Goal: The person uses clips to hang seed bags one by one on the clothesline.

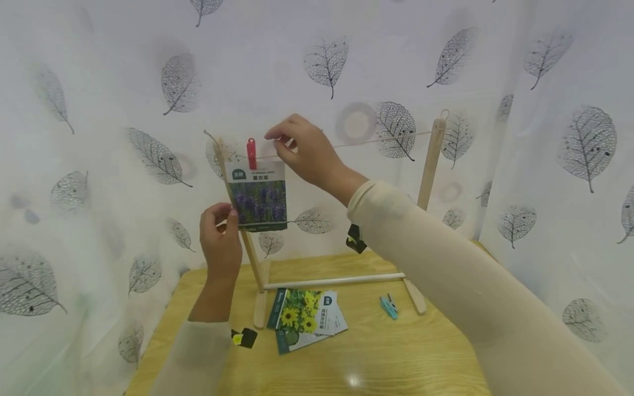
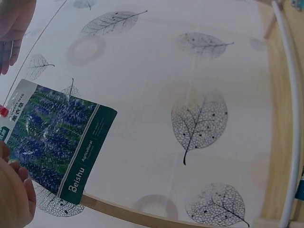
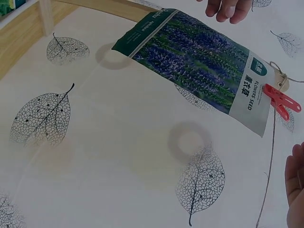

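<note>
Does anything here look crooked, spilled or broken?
Nothing looks spilled or broken. The one untidy spot is the loose pile of seed packets on the table: they lie fanned at different angles instead of squared up. The purple-flower packet hangs fairly straight from the string by its red clip.

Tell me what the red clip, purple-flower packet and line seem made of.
Red clip: likely plastic, smooth, judging by its uniform, moulded-looking colour.
Purple-flower packet: perhaps plastic film or coated paper, slightly glossy; it shows faint sheen and a soft bend.
Line: seemingly fibre twine, matte, with a stray fibre sticking out.
</note>
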Demonstrator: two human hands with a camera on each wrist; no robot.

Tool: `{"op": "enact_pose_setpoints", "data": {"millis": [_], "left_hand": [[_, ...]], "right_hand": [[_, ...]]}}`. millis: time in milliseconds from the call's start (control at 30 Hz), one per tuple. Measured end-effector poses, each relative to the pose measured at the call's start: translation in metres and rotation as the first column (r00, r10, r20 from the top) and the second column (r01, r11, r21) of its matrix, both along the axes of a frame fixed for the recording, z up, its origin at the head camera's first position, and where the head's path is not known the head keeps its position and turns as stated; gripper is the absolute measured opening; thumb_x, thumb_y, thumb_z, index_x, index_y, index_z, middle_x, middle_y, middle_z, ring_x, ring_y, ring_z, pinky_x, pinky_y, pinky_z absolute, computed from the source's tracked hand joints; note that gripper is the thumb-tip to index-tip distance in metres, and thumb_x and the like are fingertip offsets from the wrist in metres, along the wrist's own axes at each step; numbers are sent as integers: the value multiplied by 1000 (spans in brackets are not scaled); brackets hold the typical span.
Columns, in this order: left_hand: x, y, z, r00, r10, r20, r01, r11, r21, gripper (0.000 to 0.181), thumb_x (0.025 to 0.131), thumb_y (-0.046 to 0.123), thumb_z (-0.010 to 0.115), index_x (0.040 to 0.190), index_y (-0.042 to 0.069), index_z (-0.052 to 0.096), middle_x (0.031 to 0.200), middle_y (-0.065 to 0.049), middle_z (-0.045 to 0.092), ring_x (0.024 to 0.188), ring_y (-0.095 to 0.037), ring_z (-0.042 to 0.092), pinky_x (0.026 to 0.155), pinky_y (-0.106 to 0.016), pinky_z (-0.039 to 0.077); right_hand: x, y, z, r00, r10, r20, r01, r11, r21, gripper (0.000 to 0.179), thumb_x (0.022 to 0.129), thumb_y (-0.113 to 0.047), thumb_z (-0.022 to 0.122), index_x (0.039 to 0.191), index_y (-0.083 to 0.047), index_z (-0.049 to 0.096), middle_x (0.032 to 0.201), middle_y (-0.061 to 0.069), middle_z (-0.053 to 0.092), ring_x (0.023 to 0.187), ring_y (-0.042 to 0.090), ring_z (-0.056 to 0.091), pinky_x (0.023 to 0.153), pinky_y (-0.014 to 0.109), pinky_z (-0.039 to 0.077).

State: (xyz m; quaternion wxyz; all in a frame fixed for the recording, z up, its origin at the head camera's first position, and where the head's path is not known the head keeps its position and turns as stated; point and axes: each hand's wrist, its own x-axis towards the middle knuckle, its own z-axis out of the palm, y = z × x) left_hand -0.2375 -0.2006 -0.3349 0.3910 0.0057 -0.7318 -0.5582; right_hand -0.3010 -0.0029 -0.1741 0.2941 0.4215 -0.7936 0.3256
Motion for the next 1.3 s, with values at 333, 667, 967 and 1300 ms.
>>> {"op": "enact_pose_setpoints", "data": {"millis": [333,667,967,1300], "left_hand": [[6,2,-1,1000,-14,-13,14,999,-47,28,99,33,53,116,12,57,107,3,57,100,-6,53,85,-21,45],[13,7,-1,999,-34,10,34,996,-78,25,99,30,53,115,11,59,109,0,60,102,-6,55,85,-22,47],[16,10,-3,997,-70,17,72,991,-113,25,99,29,54,114,10,59,110,-1,60,102,-7,55,83,-21,47],[16,12,-7,991,-121,52,128,982,-142,24,99,27,55,116,11,59,111,-1,60,101,-8,54,83,-23,47]], "right_hand": [[9,14,-6,1000,2,-27,-2,1000,-8,19,94,-8,55,108,-8,69,105,7,64,94,14,61,81,25,54],[9,28,-17,1000,7,-20,-7,1000,-22,20,93,-7,56,109,-9,69,104,5,64,94,13,60,81,23,53],[10,39,-25,999,33,13,-33,998,-49,21,94,-11,58,112,-8,68,108,5,64,93,12,61,81,24,53],[13,46,-30,1000,23,12,-23,999,-40,20,95,-15,58,113,-12,67,111,3,64,94,11,61,82,25,54]]}}
